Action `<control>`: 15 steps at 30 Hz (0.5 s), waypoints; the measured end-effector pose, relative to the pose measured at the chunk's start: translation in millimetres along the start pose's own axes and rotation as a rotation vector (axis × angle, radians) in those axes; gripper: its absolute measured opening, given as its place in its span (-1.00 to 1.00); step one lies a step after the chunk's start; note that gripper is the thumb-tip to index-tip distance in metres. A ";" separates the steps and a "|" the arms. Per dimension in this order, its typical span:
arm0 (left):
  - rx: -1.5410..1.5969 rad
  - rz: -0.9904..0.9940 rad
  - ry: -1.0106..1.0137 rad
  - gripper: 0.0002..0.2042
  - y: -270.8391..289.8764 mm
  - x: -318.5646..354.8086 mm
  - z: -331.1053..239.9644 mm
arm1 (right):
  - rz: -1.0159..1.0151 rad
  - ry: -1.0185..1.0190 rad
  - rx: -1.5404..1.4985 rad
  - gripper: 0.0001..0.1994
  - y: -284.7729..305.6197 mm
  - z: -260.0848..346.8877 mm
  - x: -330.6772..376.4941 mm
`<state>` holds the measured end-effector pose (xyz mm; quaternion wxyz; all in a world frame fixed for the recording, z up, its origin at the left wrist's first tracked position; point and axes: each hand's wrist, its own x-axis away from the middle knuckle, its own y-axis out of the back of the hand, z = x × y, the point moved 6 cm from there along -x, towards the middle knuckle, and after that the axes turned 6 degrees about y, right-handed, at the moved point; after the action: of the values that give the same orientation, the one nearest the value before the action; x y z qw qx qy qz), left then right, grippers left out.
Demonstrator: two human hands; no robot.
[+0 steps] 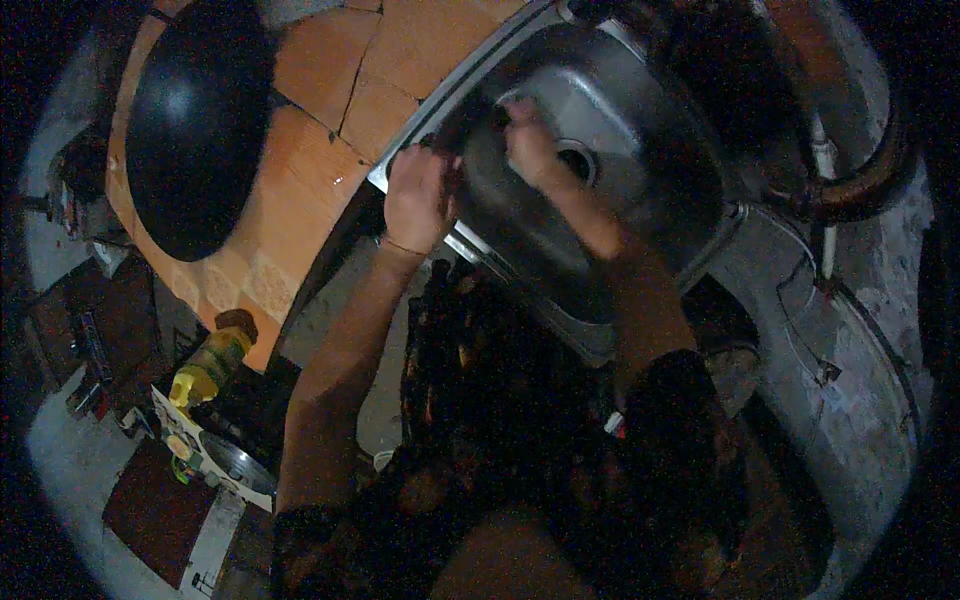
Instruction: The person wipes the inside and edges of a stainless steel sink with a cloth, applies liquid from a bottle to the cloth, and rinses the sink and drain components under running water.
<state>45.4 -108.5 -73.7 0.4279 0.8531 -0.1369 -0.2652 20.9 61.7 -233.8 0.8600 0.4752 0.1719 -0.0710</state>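
Note:
A stainless steel sink [690, 160] with a round drain hole [575, 160] lies in front of me. Over its left rim, my left hand [418, 197] is closed, the fingers bent toward the basin. Whatever they grip is lost in a dark patch beside them. Inside the basin, just left of the drain, my right hand [530, 145] is closed too, its fingers slightly blurred. Dim light hides what it may hold. The two hands are apart.
An orange tiled counter [310, 150] borders the sink on the left, with a large black round-bottomed wok-like vessel [200, 130] on it. A yellow bottle [215, 362] stands by the counter's near end. Pipes [825, 190] run along the right wall.

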 end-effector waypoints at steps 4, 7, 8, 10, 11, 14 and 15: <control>0.005 -0.028 0.006 -0.85 -0.2 2.5 2.0 | 0.436 0.263 -0.538 -0.66 19.9 59.7 76.3; 0.000 -0.039 0.013 -0.85 4.4 -1.8 -4.3 | 0.670 0.245 -0.588 -0.66 46.5 43.1 117.0; -0.048 -0.060 0.006 -0.87 4.2 5.9 -0.4 | 0.770 0.239 -0.595 -0.67 49.0 32.8 124.5; 0.005 -0.059 0.028 -0.85 5.4 4.2 1.8 | 0.859 0.246 -0.446 -0.67 47.9 14.4 139.1; 0.018 -0.042 0.027 -0.84 6.0 0.6 -4.2 | 0.841 0.292 -0.328 -0.68 38.1 6.4 145.2; -0.017 -0.036 -0.015 -0.85 6.8 1.4 -7.6 | 0.687 0.253 -0.059 -0.72 -37.7 23.1 57.5; -0.019 -0.033 -0.023 -0.85 4.3 1.0 -7.8 | 0.577 0.024 -0.353 -0.74 -53.8 26.8 43.6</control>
<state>50.6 -106.4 -66.7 0.4299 0.8481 -0.1249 -0.2833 52.2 11.9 -279.2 0.9116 0.3490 0.0501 0.2115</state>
